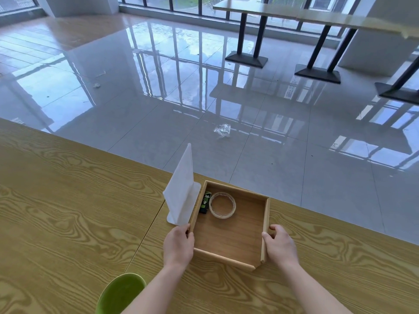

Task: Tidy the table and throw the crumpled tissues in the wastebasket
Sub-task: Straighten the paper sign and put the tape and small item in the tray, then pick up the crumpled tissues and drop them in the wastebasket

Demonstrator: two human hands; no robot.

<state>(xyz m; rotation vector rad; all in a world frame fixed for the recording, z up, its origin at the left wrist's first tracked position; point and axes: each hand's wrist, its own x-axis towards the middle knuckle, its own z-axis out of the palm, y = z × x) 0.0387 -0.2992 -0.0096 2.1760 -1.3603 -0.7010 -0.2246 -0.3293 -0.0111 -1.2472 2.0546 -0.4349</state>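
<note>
Table (pixel 68 200), pale yellow wood grain, is filling the lower half of the view, and a square wooden tray (pixel 235 188) is sitting on it close to its far edge. The left hand (pixel 179 244) is grasping the tray's left wall near the near corner, with the fingers curling around the rim. The right hand (pixel 281 245) is grasping the right wall in the same way, with the thumb lying on the inner side and the fingers wrapping the outside. Both forearms are reaching in from the bottom of the view.

Inside the tray, a roll of clear tape (pixel 222 205) is lying flat in the far left part. A small black and green object (pixel 205 202) is lying just beside it, against the left wall. A white upright stand (pixel 181 189) is standing on the table, touching the tray's left side.

A green wastebasket (pixel 120 295) is showing at the bottom edge, just left of the left forearm; whether it is resting on the table cannot be told.

Beyond the table, a glossy grey tiled floor (pixel 158 109) is reflecting the windows. A crumpled clear wrapper (pixel 222 130) and, farther off, a small white scrap (pixel 97 85) are lying on it. Other tables (pixel 260 9) are standing at the upper right.
</note>
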